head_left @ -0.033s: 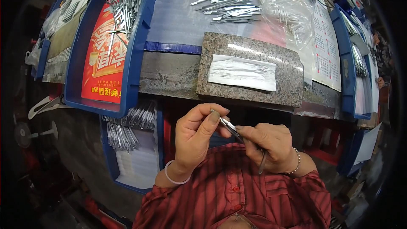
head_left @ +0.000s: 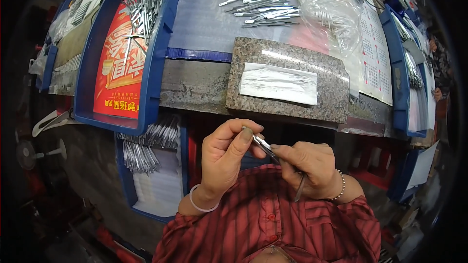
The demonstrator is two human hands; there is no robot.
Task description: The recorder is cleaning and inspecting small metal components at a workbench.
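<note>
In front of my red striped shirt, both hands are closed on a slim, shiny metal tool [head_left: 263, 143] with a narrow end. My left hand [head_left: 222, 158] pinches its far-left end between thumb and fingertips. Farther along, my right hand [head_left: 312, 165] wraps around it, thumb on top. A thin dark metal end [head_left: 301, 188] sticks out below my right hand; whether it belongs to the same piece, I cannot tell. Beyond my hands, a white paper strip [head_left: 278, 84] with dark smudges lies on a speckled stone block [head_left: 287, 53].
Several similar slim metal pieces [head_left: 268, 9] lie on the bench sheet, beside a clear plastic bag [head_left: 329, 12]. A blue tray [head_left: 151, 112] with more pieces stands left, and a lower blue tray [head_left: 183, 165] sits beneath it. Another blue tray [head_left: 399, 83] is at right.
The thin dark end below my right hand has swung very slightly to the left. Both hands stay in place on the tool.
</note>
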